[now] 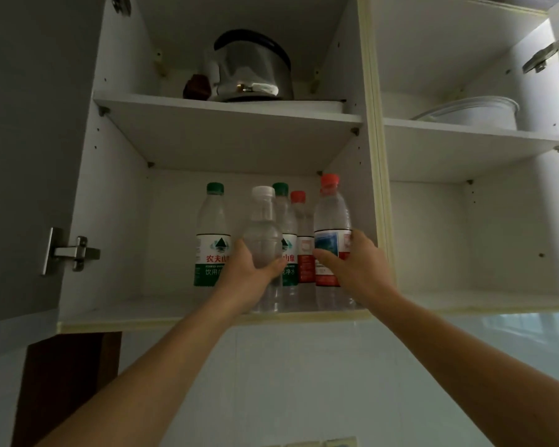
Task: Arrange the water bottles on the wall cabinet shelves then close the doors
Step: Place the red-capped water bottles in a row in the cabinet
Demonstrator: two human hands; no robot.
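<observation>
Fingers [273, 264] of the left hand [246, 279] wrap the unlabelled clear bottle [262, 233], upright at the lower shelf [175, 312] front. At three o'clock from it, the right hand [352, 269] grips the red-capped bottle [331, 230], also upright. Three more bottles stand behind, toward twelve o'clock. Both cabinet doors hang open.

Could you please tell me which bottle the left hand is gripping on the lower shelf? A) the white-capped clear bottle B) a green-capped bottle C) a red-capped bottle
A: the left hand curls round the label-less, white-capped clear plastic bottle.
</observation>
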